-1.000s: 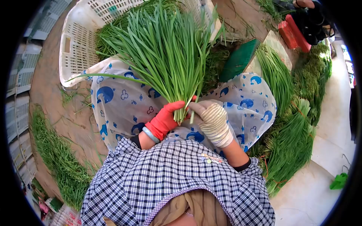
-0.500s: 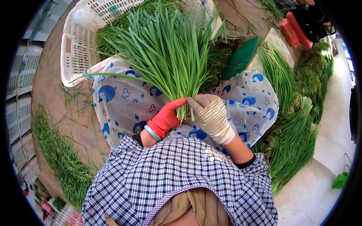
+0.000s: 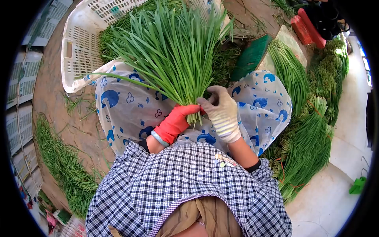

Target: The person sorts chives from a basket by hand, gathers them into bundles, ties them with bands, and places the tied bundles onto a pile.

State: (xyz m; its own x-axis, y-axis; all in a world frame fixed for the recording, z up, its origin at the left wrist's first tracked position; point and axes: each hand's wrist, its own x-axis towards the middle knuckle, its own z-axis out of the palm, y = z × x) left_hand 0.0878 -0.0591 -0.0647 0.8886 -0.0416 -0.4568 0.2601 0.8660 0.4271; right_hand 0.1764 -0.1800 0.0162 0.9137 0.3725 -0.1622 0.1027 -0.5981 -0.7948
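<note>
step: seemingly tidying green bunch [image 3: 173, 63] | left hand [image 3: 173, 124]: clenched round stems [image 3: 192, 118] | right hand [image 3: 222, 112]: at bunch, hold unclear | next: likely needs steady left

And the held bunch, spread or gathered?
Spread at the top: its leaves fan wide apart, while the stems draw together in the left hand.

One red-gloved hand [image 3: 172, 125]; one pale-gloved hand [image 3: 224, 115]; one held bunch [image 3: 173, 65]; one basket [image 3: 81, 54] of greens [image 3: 109, 44].

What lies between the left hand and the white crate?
In the head view, the blue-printed translucent sheet lies there, partly overhung by the held chive-like bunch.
</note>
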